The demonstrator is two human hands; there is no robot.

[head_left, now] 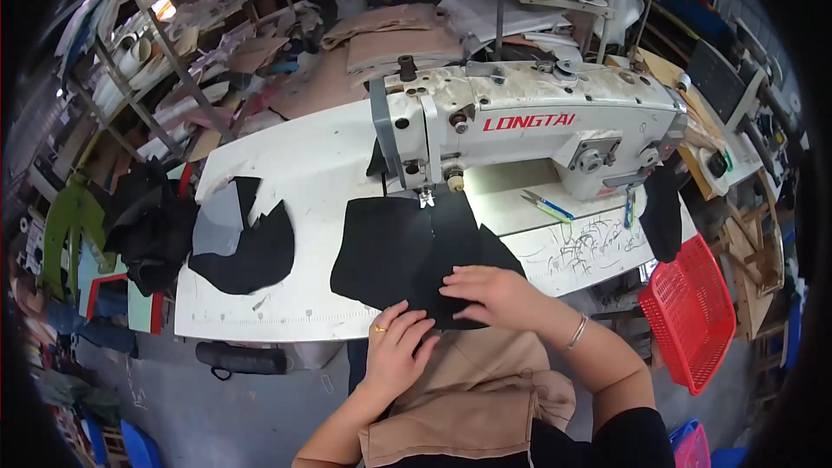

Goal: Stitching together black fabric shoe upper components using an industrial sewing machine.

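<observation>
Black fabric piece lies flat on the white sewing table, its far edge tucked under the presser foot, its near edge at the table's front lip where both hands meet it. A seam line seems to run down its middle from the foot, though the dark cloth makes that hard to confirm.

Far left: a heap of dark garments hangs off the table end, out of the working area. Next to it, a stack of cut pieces, grey over black, sits within easy reach of the left arm, probably staged as supply.

Left hand: fingers spread and laid flat, tips on the near edge of the fabric, gripping nothing; a ring shows on one finger. It looks placed to pin the cloth against the table.

Right hand: also flat and open, palm down on the lower right of the fabric, holding nothing, bangle at the wrist. Likely smoothing or steadying.

Sewing machine, white, stands behind. Small snips rest on the bed to the right, close to the working hand. Red plastic basket hangs at the table's right end, below the edge.
</observation>
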